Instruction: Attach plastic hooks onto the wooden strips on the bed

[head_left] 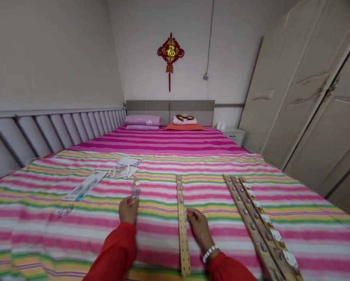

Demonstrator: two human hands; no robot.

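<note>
At the near end of a small clear plastic packet, my left hand has its fingers closed on the plastic. What the packet contains is too blurred to name. A long, narrow light-wood strip with rows of holes lies lengthwise between my hands. Several small metal pieces sit along its far end. Just right of the strip, my right hand has thumb and fingertips pinched together; anything between them is too small to make out. A white beaded bracelet circles that wrist.
Darker wooden strips with metal pieces and white round tags lie at the right. Left of my hands are a flat blister pack, white packets and a thin wire-like bundle. A metal rail borders the bed's left side.
</note>
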